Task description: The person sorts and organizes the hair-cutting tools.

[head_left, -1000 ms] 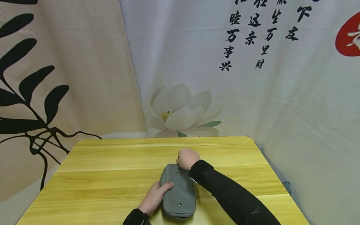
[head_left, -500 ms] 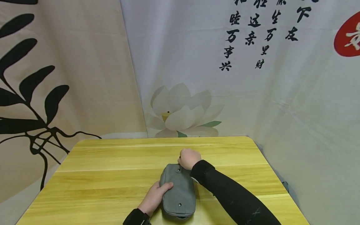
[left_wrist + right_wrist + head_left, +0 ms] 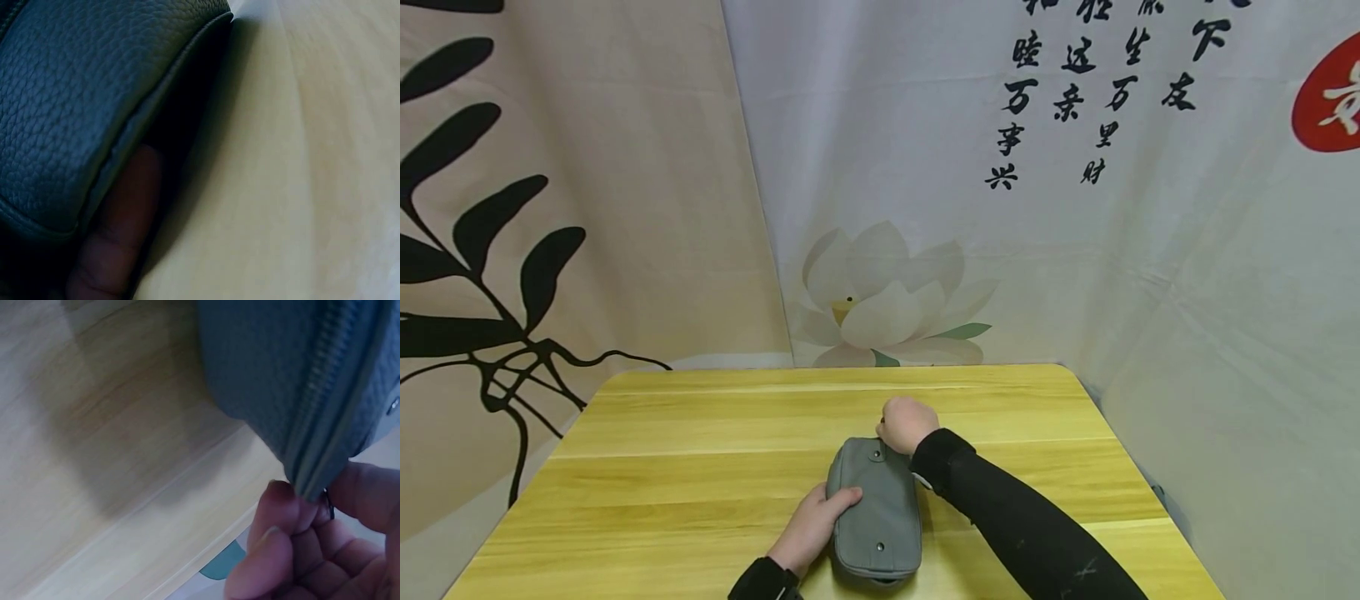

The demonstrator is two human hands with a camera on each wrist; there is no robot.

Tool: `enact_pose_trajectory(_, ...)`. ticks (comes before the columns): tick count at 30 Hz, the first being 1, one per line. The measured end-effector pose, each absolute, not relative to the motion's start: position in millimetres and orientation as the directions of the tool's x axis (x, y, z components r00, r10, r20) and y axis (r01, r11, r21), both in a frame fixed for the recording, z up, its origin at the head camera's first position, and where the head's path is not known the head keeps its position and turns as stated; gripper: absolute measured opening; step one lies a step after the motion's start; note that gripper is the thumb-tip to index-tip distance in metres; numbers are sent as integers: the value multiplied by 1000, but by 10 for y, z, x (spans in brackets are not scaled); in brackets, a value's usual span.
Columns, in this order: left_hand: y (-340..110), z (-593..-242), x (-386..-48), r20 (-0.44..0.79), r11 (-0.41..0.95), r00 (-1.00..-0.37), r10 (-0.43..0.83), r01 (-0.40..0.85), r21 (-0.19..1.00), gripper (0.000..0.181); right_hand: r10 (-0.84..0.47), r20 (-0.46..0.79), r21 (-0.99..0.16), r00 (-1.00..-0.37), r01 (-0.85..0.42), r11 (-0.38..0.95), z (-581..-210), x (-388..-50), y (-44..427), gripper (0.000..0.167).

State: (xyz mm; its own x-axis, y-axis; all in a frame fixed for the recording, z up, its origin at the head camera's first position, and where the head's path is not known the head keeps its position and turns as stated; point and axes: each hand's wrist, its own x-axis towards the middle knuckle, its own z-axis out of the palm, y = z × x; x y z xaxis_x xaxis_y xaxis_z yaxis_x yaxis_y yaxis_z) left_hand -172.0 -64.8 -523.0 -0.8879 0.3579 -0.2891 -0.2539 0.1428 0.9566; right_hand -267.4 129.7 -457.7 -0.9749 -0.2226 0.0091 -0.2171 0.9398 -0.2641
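A grey grained-leather zippered pouch (image 3: 880,508), with a snap stud near each end of its top, stands on the wooden table. My left hand (image 3: 807,527) grips its left side, thumb on top; in the left wrist view a finger (image 3: 122,231) reaches under the lower edge of the pouch (image 3: 75,106). At the far end, my right hand (image 3: 907,425) pinches near the corner. Up close in the right wrist view, a zipper (image 3: 322,387) runs down to that corner, and a thin dark piece, apparently the zipper pull (image 3: 329,504), sits between thumb and fingers.
The yellow wood-grain table (image 3: 700,467) extends to both sides of the pouch and behind it. A printed cloth backdrop (image 3: 880,167) with a lotus, leaves and dark characters hangs behind the table's far edge.
My right hand has shifted slightly to the right at the pouch's far end. The left hand and the pouch have stayed in place.
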Motion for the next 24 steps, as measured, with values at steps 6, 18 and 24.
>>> enact_pose_trajectory(6,-653,-5233,-1729,-289,147,-886,363,-252,957,66,-236,-5,-311,-972,-223,924,-4576,-2669,1323,52)
enact_pose_trajectory(18,-641,-5225,-1722,-291,153,-896,337,-252,955,69,-236,-12,-370,-972,-215,904,-4611,-2678,1342,50)
enact_pose_trajectory(24,-644,-5232,-1720,-285,149,-894,346,-248,957,67,-253,2,-383,-968,-234,894,-4608,-2662,1356,51)
